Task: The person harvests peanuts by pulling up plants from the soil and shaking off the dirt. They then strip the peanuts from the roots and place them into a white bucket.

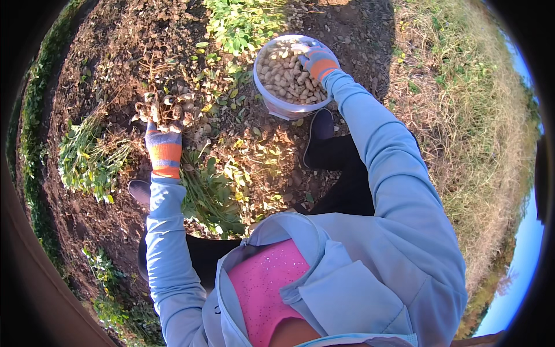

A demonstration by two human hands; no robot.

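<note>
My left hand (163, 147), in a blue and orange knitted glove, grips an uprooted peanut plant. Its roots and clustered pods (162, 108) stick up beyond my fingers, and leafy green stems (210, 195) hang beside my wrist and forearm. In a matching glove, my right hand (318, 56) reaches over the rim of a white plastic bucket (292, 108). My fingertips are at the peanuts near the far side; whether they hold any cannot be made out. Unshelled peanuts (292, 80) fill much of the bucket, which stands on the soil just beyond my shoe.
A pulled bunch of leafy peanut plants (93, 156) lies to the left. More green plants (245, 21) lie beyond the bucket. Dry leaves (264, 160) litter the soil between my shoes (321, 130). Tall dry grass (459, 143) borders the right side.
</note>
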